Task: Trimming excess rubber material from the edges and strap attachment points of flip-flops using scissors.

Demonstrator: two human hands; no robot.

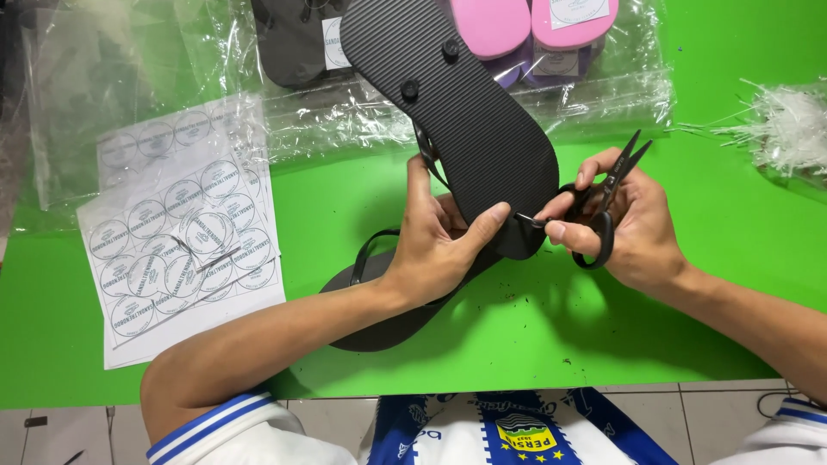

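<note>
My left hand (435,237) grips a black flip-flop (465,112) at its toe end, sole side up and tilted away from me, thumb pressed on the ribbed sole. My right hand (624,220) holds black scissors (607,194) looped over its fingers, blades pointing up and right, while thumb and forefinger pinch a small black strap plug (528,221) at the sole's toe end. A second black flip-flop (379,301) lies flat on the green table (689,301) under my left wrist.
White sheets of round stickers (177,250) lie at the left. Clear plastic bags (345,112) spread across the back, with pink sandals (534,21) and another black sandal (297,39) on them. A heap of thin white plastic ties (788,125) sits at the far right.
</note>
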